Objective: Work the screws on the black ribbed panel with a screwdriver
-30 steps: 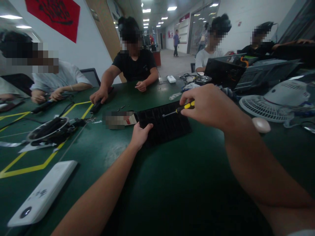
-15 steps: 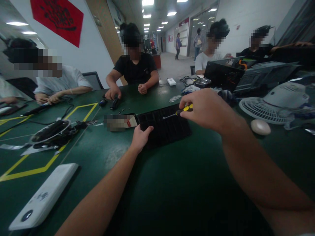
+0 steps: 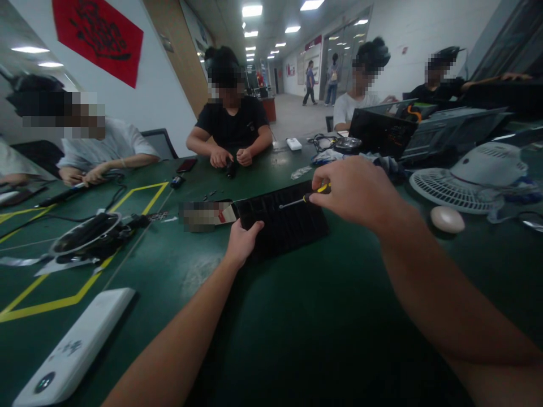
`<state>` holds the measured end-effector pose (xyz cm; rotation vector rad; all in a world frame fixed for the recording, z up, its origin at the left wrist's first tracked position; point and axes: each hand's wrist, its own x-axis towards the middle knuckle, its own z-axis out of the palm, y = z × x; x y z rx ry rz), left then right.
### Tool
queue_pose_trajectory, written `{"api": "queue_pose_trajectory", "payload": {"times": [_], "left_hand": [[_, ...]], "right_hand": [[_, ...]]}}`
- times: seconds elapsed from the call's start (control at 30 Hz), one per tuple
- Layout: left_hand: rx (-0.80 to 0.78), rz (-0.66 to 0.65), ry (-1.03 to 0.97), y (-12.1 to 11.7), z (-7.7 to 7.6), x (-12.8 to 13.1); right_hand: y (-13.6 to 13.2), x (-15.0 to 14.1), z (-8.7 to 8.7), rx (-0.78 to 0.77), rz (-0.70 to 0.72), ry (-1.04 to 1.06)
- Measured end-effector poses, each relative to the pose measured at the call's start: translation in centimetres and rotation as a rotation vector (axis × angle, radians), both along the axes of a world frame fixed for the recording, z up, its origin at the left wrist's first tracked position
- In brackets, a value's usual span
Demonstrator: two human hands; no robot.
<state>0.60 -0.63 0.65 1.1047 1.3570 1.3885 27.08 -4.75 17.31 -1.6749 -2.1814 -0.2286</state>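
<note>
Aimed leftward over the black panel (image 3: pixel 292 227)

Clasps the black panel by its left end in closed left fingers (image 3: pixel 255 226), its long axis extending rightward above or on the worktop (image 3: pixel 271 316). Grips the screwdriver (image 3: pixel 304 198) with closed right fingers (image 3: pixel 321 170), slanting its shaft left toward the left thumb. Cannot tell whether the tip touches.

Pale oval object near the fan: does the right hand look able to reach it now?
Probably yes: the pale oval object lies uncovered, nothing visibly blocking, though the right hand holds the screwdriver.
</note>
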Motion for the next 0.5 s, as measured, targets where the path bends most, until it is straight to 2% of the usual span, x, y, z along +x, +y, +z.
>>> {"api": "queue_pose_trajectory", "payload": {"times": [0.17, 0.37, 0.5], "left_hand": [[-0.003, -0.001, 0.02, 0.28, -0.23, -0.24], [-0.01, 0.007, 0.04, 0.31, -0.22, -0.3], [0.002, 0.006, 0.052, 0.33, -0.31, -0.34]], "right_hand": [[0.31, 0.05, -0.02, -0.019, 0.035, 0.006], [0.51, -0.3, 0.06, -0.103, -0.078, -0.022], [0.98, 0.46, 0.24, -0.102, 0.022, 0.044]]}}
